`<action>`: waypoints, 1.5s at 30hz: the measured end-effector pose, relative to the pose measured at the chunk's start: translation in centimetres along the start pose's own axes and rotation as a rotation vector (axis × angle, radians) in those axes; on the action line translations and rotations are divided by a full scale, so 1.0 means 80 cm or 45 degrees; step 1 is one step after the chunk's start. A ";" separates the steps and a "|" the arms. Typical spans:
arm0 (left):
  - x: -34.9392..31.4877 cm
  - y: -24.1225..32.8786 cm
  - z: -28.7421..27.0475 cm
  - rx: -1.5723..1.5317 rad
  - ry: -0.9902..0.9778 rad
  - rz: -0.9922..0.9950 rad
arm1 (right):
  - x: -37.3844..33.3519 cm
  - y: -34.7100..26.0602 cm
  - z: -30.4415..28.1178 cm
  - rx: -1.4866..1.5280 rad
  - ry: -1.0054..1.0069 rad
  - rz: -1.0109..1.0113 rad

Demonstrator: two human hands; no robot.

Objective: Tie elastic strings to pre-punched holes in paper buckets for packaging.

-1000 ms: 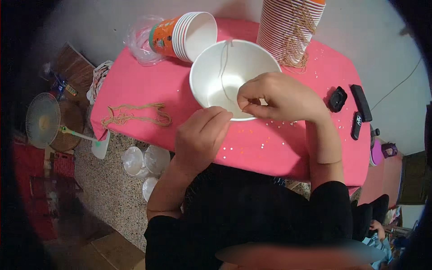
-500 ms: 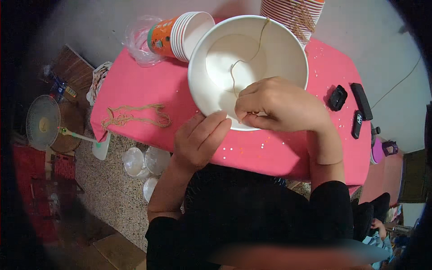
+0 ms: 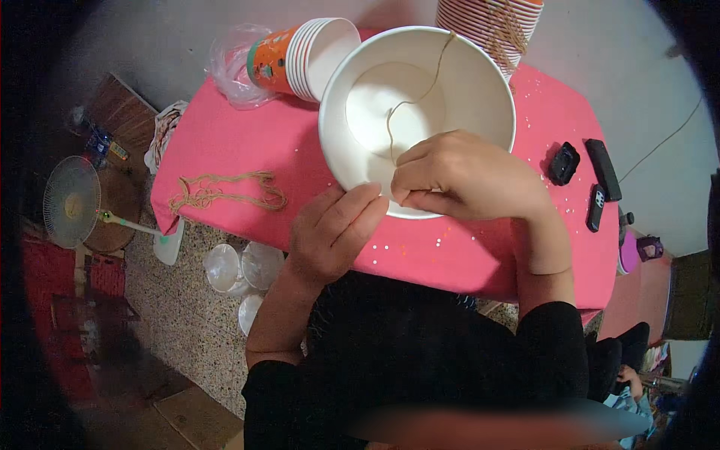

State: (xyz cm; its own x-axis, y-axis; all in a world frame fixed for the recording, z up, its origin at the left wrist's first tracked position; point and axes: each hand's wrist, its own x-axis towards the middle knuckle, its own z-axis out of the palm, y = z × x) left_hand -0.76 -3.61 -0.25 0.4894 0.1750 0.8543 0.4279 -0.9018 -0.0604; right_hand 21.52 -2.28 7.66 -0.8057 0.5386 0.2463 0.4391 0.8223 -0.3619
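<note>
A large white-lined paper bucket leans with its wide mouth toward me at the middle of the table. A thin tan string comes off its far rim, crosses the inside and runs under my right hand. That hand is closed in a pinch at the near rim, apparently on the string's end; the fingertips are partly hidden. My left hand grips the bucket's near left rim, fingers together on the edge and the thumb out of sight.
Nested orange paper buckets lie on their side at the back left, beside a clear plastic bag. A taller stack with strings stands back right. Loose strings lie left; black objects lie right on the pink tablecloth.
The bucket has shifted very slightly to the right under my hands. My right fingertips have drawn a little closer together; both hands otherwise keep their places.
</note>
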 end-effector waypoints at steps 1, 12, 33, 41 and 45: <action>-0.001 0.001 -0.001 -0.001 -0.004 -0.017 | 0.001 0.003 0.002 0.034 -0.004 -0.009; 0.004 -0.011 0.035 -0.177 0.107 -0.425 | 0.014 0.039 0.007 0.409 -0.205 0.244; -0.024 -0.017 0.030 -0.615 0.552 -0.943 | -0.007 0.031 -0.022 0.219 -0.038 0.269; 0.004 -0.010 0.001 -1.770 0.399 -1.406 | -0.003 0.004 -0.014 0.238 0.286 0.200; 0.006 -0.004 0.009 -1.878 0.201 -1.357 | 0.011 -0.013 -0.004 0.308 0.199 0.196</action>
State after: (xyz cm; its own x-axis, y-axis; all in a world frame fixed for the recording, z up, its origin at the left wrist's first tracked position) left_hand -0.09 -2.98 -0.17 0.3823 0.8868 0.2595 -0.5124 -0.0302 0.8582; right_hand 20.45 -2.63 8.53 -0.6581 0.6903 0.3004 0.4289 0.6718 -0.6039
